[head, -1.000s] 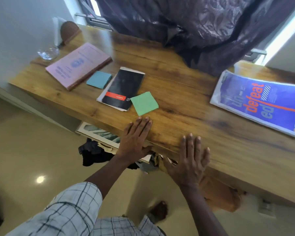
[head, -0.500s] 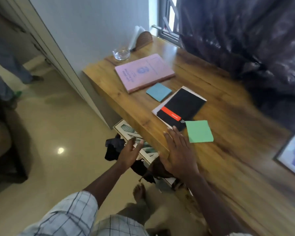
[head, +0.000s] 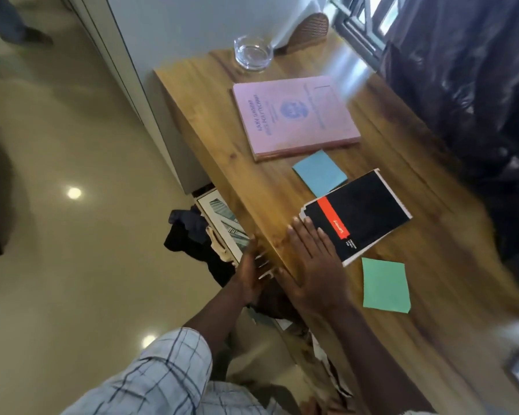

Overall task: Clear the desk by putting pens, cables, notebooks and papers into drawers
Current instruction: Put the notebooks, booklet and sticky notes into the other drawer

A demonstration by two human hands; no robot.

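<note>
A long wooden bench (head: 222, 151) is seen from above, set against a pale wall. Four of the task's things are laid flat on it. A pink notebook (head: 294, 115) with dark print on its cover is placed near the far left corner. Just beside its near edge a small square blue pad (head: 319, 172) of paper is found. One corner of that pad meets a black notebook (head: 360, 214) with a red stripe (whether it is tucked under or only touching cannot be told). A small square green pad (head: 385, 284) is laid just beside the near corner of the black notebook.

The right hand (head: 312, 265) is laid flat on the bench by the front edge. Its fingers are kept straight and close together, and their tips are rested on the near corner of the black notebook. Its grip is released, and nothing is pinched.

The left hand (head: 252, 271) is held at the front edge of the bench, just beside the right hand. It is blurred, but its fingers are seen stretched out toward the edge, so its grip is released too. A checked sleeve (head: 162, 369) is worn on that arm.

A clear glass bowl (head: 252, 55) is set at the far corner, with a brown woven holder (head: 309, 29) behind it. A dark curtain (head: 477, 85) is hung along the right. A heap of dark cloth (head: 189, 235) is left on the shiny floor (head: 72, 265) under the bench.
</note>
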